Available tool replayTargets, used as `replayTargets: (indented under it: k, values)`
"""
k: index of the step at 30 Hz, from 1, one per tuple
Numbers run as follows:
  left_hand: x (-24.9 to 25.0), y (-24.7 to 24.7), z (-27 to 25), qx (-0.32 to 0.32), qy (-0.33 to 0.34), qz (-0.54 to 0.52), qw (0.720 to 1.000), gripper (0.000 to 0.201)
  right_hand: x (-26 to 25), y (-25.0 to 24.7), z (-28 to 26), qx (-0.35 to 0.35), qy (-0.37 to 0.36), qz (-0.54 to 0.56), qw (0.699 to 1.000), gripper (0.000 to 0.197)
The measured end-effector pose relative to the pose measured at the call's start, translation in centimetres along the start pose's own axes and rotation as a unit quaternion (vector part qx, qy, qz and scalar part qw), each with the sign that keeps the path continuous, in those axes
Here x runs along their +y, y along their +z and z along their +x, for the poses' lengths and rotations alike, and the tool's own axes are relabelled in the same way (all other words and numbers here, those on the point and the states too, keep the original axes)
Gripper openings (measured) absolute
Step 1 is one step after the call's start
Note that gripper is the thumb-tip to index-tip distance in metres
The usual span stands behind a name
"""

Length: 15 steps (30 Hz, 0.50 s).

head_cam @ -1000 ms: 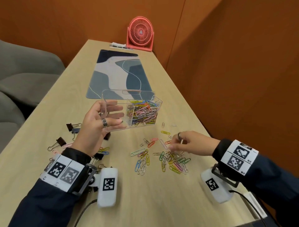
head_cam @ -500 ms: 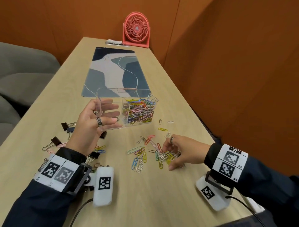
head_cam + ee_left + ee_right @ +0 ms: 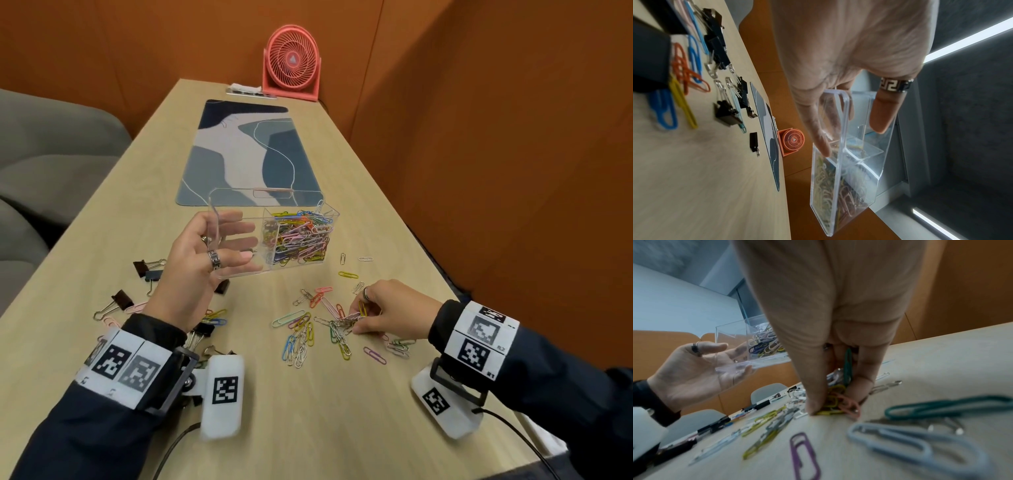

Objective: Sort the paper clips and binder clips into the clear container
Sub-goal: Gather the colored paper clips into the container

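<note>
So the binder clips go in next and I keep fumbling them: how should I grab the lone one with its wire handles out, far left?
Pinch the black body across its sides, from above; the wire handles lie flat, hard to lift.

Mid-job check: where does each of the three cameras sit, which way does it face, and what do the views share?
Head: worn on the head, looking forward and down the table; shows both forearms, left hand holding the clear container, right hand in the loose paper clips.
Left wrist: along the left hand at the container's wall.
Right wrist: along the right hand, fingers pinching clips on the table.
Shared: all three show the container; head and left wrist both show the pink fan.
</note>
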<state>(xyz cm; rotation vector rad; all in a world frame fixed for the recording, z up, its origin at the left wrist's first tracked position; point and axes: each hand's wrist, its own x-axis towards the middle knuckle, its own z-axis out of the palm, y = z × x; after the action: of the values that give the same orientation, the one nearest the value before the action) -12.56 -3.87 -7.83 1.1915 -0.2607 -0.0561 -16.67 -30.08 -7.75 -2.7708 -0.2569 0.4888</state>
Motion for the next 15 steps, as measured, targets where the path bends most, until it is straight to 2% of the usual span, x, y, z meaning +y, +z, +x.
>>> replayTargets:
  k: [3, 6, 13, 15]
  values:
    - [0.0, 0.0, 0.0, 0.000, 0.000, 0.000, 1.000, 0.048, 0.0, -0.6, 0.0, 0.000, -0.009, 0.008, 1.000, 0.024]
    - [0.0, 0.0, 0.0, -0.001, 0.000, -0.001, 1.000, 0.048, -0.4, -2.3, -0.2, 0.016, -0.011, 0.073, 0.997, 0.014]
    - [-0.1, 0.1, -0.1, -0.009, -0.006, -0.001, 1.000, 0.048, -3.5, -9.7, 0.0, 0.144, -0.078, 0.095, 0.982, 0.008]
    - [-0.2, 0.1, -0.1, -0.014, -0.007, -0.001, 1.000, 0.046, -4.8, -10.9, 0.6, 0.167, -0.099, 0.090, 0.977, 0.014]
